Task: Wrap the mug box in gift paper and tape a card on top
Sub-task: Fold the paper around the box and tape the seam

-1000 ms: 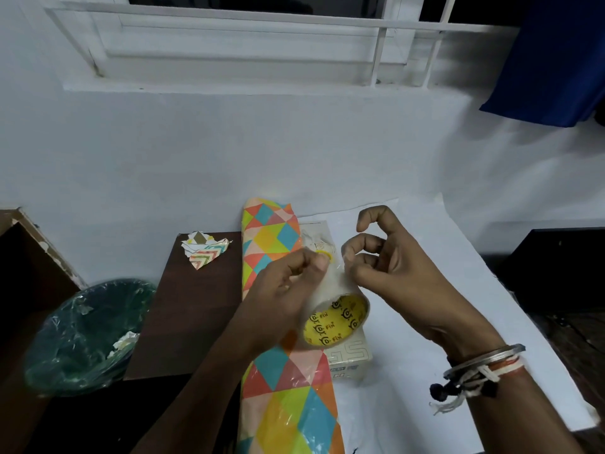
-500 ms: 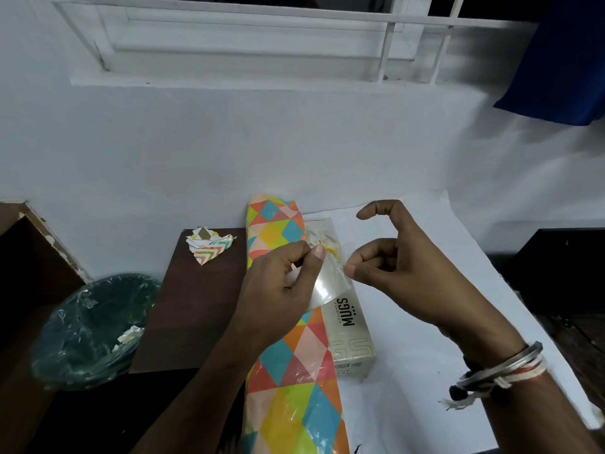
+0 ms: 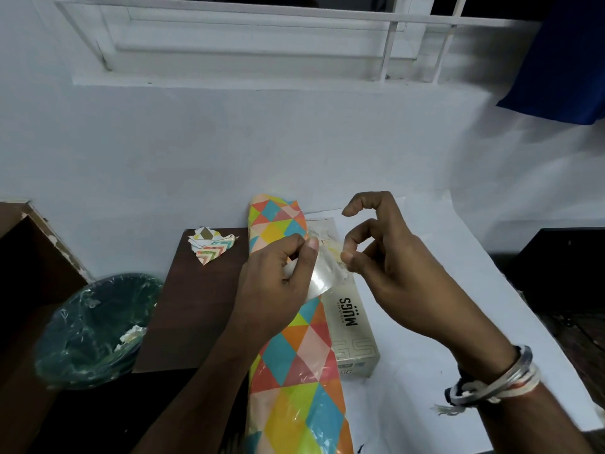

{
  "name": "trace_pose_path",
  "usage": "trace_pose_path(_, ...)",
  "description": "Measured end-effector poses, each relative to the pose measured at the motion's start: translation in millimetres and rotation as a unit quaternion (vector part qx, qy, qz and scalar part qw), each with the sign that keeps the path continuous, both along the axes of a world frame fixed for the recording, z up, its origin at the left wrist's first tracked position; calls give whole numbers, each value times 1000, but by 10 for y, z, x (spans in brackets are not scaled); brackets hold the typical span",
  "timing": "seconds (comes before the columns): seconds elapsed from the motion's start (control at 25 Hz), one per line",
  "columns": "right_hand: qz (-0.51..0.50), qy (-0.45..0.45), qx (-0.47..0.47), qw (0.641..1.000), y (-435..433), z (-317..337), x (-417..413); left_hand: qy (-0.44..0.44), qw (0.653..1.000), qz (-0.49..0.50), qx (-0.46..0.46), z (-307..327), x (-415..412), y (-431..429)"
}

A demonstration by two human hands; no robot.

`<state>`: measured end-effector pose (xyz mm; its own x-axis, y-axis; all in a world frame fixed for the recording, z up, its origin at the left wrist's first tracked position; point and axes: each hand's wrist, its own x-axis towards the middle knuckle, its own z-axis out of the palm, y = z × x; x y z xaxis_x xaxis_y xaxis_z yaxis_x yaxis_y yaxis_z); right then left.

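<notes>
Two hands meet above the mug box (image 3: pixel 352 322): the left hand (image 3: pixel 278 283) grips a clear tape roll (image 3: pixel 322 276) between thumb and curled fingers, and the right hand (image 3: pixel 393 267) pinches the roll's loose edge with thumb and a fingertip, index finger hooked upward. One second ago the roll's yellow core faced the camera; now only its glossy clear band shows, and the "MUGS" print it hid is uncovered. The mug box lies flat on a white sheet (image 3: pixel 458 322) over the table (image 3: pixel 196 306), just beside the rolled gift paper (image 3: pixel 294 371).
</notes>
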<state>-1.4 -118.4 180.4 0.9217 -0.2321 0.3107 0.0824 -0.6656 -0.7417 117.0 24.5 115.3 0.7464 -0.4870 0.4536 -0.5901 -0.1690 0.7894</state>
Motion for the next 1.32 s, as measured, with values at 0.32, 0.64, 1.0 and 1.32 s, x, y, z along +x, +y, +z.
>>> trace_pose_path(0.32, -103, 55, 137, 984, -82, 24, -6, -110, 991, 65, 28, -54, -48, -9)
trace_pose_path(0.64, -131, -77, -1, 988, 14, -76, 54, -9, 1000, 30, 0, 7, -164, -96)
trace_pose_path(1.0, -116, -121, -44, 985, -67, -104, 73, 155, 973, -171, 9, 26, -129, 21)
trace_pose_path(1.32, -121, -91, -35, 988, -159, -90, 12, 250, 938, -242, 16, 25, -162, 41)
